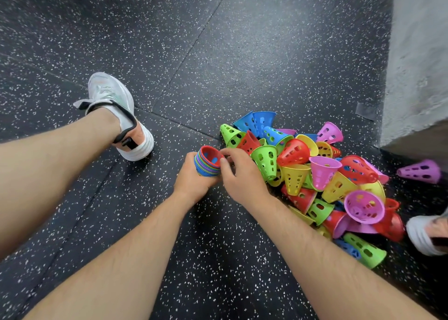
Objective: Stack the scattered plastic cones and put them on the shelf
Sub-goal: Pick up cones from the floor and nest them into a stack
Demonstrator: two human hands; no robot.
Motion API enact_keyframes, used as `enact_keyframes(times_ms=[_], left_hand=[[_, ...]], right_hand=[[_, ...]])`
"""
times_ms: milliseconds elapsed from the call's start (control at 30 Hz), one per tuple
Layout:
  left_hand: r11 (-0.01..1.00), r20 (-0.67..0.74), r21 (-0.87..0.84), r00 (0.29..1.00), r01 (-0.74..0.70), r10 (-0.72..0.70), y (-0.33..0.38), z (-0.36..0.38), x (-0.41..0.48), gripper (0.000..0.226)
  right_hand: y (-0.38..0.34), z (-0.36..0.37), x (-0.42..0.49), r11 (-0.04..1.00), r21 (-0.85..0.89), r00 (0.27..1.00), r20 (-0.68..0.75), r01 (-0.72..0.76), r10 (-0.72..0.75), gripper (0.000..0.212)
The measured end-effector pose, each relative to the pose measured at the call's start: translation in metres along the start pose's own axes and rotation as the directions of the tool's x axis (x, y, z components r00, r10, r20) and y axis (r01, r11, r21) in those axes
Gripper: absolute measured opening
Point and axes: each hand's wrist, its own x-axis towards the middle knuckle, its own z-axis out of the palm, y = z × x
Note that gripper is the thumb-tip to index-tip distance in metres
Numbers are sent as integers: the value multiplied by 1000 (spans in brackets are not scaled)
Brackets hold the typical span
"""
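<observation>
Plastic, the nested stack of cones (209,160) sits gripped in the left hand (191,176), mouth tilted up and away, while the right hand (242,174) pinches its red rim with curled fingers (226,152), nearer the pile of loose cones (315,174) just rightward on the floor (218,53).

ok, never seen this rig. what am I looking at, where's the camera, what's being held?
No machine here: a person works with bare hands. The one picture comes from a wide-angle camera worn on the head, looking down at their own arms and legs. The left hand grips a stack of nested cones; the right hand pinches the rim of its top red cone. To the right, a pile of loose coloured cones lies on the speckled floor, one purple cone apart from it. A white shoe is at left.
</observation>
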Motion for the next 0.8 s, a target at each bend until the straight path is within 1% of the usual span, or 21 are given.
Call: enact_keyframes(times_ms=[33,67,167,267,333,400,500,567,633,733,800], left_hand=[[1000,-2,-10,1000,-10,10,1,0,1,67],[1000,-1,-10,1000,-14,14,1,1,2,68],[1000,13,17,1000,-10,9,1,1,7,70],[998,33,55,999,-17,16,-2,1,9,70],[998,38,57,999,-32,30,-3,1,9,71],[998,42,56,998,-37,35,-6,2,9,70],[998,42,49,999,-30,28,-7,2,11,72],[999,33,40,999,-30,29,-8,2,11,72],[999,24,32,999,-29,28,-6,2,11,71],[999,17,36,1000,-25,24,-5,1,11,70],[999,19,47,1000,-24,23,-3,2,11,70]], right_hand=[[0,1,6,999,0,998,-51,-42,42,24],[-1,1,12,995,-6,993,-68,-97,96,26],[-1,6,35,962,-33,962,-54,-269,267,32],[-3,9,57,909,-39,906,-102,-416,410,32],[-3,11,70,863,-44,860,-128,-503,494,28],[-2,14,81,827,-72,826,-136,-558,546,28],[0,17,92,804,-103,807,-159,-586,568,24],[0,17,92,807,-66,803,-170,-587,570,20],[-3,15,87,848,-51,839,-189,-528,511,18],[-3,8,74,949,-53,932,-214,-312,294,16],[0,0,65,986,-40,962,-227,-161,148,15]])
